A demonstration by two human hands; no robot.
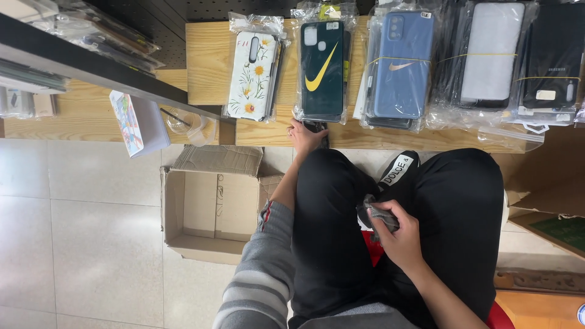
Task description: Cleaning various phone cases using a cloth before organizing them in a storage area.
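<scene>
My left hand (304, 136) reaches forward to the wooden shelf (210, 61) and closes on a small dark phone case (317, 127) lying just below a dark green case with a yellow mark (322, 70). My right hand (399, 234) rests between my knees and grips a dark phone case in clear wrap (376, 214). Both legs are in black trousers, with a black shoe (399, 169) between them.
Bagged stacks of phone cases line the shelf: a white floral one (251, 76), a blue one (402, 64), a white one (492, 52), a black one (551, 58). An open cardboard box (210, 210) stands on the tiled floor at my left. A dark rail crosses the upper left.
</scene>
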